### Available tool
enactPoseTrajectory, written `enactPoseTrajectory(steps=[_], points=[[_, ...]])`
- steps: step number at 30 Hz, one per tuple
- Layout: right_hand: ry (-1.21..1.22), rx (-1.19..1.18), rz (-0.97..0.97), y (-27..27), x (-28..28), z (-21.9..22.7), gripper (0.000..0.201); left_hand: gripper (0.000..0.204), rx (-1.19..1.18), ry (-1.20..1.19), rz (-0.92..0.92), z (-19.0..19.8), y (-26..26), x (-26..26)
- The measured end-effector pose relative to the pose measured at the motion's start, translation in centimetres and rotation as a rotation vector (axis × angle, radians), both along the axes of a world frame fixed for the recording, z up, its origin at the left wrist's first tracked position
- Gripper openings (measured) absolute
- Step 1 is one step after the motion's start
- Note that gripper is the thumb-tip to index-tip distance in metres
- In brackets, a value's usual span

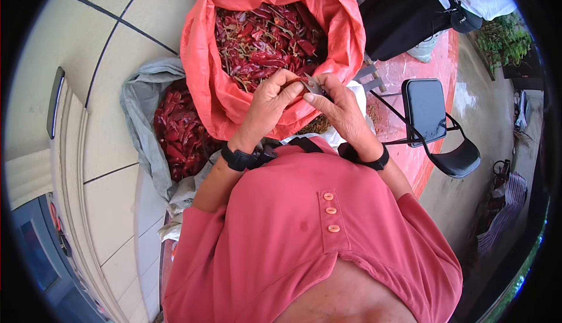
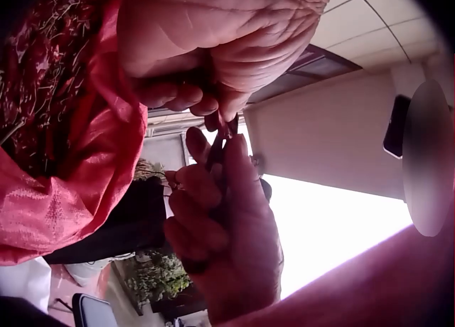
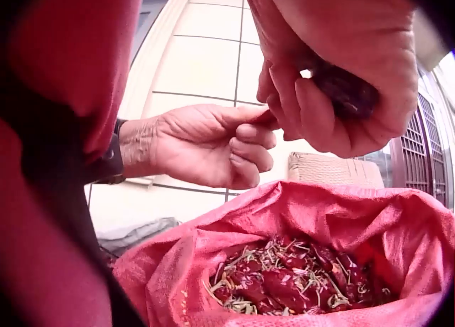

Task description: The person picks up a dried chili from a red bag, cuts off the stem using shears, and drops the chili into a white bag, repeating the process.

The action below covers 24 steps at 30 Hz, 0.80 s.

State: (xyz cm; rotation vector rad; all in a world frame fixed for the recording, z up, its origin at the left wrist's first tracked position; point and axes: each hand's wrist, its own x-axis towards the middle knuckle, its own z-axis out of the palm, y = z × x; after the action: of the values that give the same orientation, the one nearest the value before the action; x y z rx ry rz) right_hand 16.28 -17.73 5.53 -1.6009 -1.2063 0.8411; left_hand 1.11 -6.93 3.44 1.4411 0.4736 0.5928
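My left hand (image 1: 264, 105) pinches a dried red chili (image 1: 296, 81) between thumb and curled fingers, over the near rim of the red woven sack (image 1: 199, 59). Close against it, my right hand (image 1: 346, 115) grips small scissors (image 1: 315, 86), their metal blades at the chili. In the right wrist view the dark scissor handle (image 3: 347, 92) sits inside the curled right fingers. Much of the chili is hidden by the left fingertips. Below both hands, dried red chilies (image 1: 263, 36) with stalks fill the sack.
A grey sack (image 1: 137, 98) at the left holds more red chilies (image 1: 184, 130). Behind the right hand stand a black folding chair (image 1: 424, 112) and a black cloth-like bundle (image 1: 401, 19). A tiled wall (image 1: 111, 206) runs along the left.
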Motion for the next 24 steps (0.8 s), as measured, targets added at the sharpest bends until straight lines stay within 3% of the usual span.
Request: enactPoseTrajectory(steps=[3, 6, 9, 12, 15, 17, 19, 21, 24], points=[[-0.072, -0.053, -0.024, 0.1, -0.4, 0.6, 0.024, 0.012, -0.069, -0.033, -0.036, -0.9, 0.2, 0.3], [-0.348, -0.123, -0.141, 0.2, -1.5, 1.4, 0.031, 0.012, -0.053, 0.004, -0.044, -1.4, 0.6, 0.5], [-0.245, -0.158, -0.149, 0.1, -1.9, 1.2, 0.030, 0.012, -0.216, -0.027, -0.116, -1.8, 0.9, 0.1], [-0.072, -0.036, -0.140, -0.1, -2.3, -0.5, 0.028, 0.012, -0.359, -0.075, -0.188, -2.6, 1.5, -0.3], [0.078, -0.031, -0.141, 0.3, -2.5, -0.9, 0.025, 0.012, -0.401, -0.077, -0.200, -2.6, 2.0, -0.5], [0.359, -0.020, -0.115, 0.5, -2.6, -1.4, 0.023, 0.012, -0.394, -0.086, -0.219, -2.5, 2.4, -0.7], [0.381, 0.015, -0.112, 0.8, -2.7, -2.2, 0.022, 0.012, -0.366, -0.079, -0.225, -2.4, 2.6, -0.8], [0.146, 0.066, -0.133, 1.1, -3.0, -2.8, 0.022, 0.012, -0.320, -0.056, -0.219, -2.4, 2.8, -1.0], [-0.314, -0.062, -0.185, 1.2, -3.6, -1.1, 0.023, 0.014, -0.202, 0.010, -0.234, -2.6, 3.2, -1.3]])
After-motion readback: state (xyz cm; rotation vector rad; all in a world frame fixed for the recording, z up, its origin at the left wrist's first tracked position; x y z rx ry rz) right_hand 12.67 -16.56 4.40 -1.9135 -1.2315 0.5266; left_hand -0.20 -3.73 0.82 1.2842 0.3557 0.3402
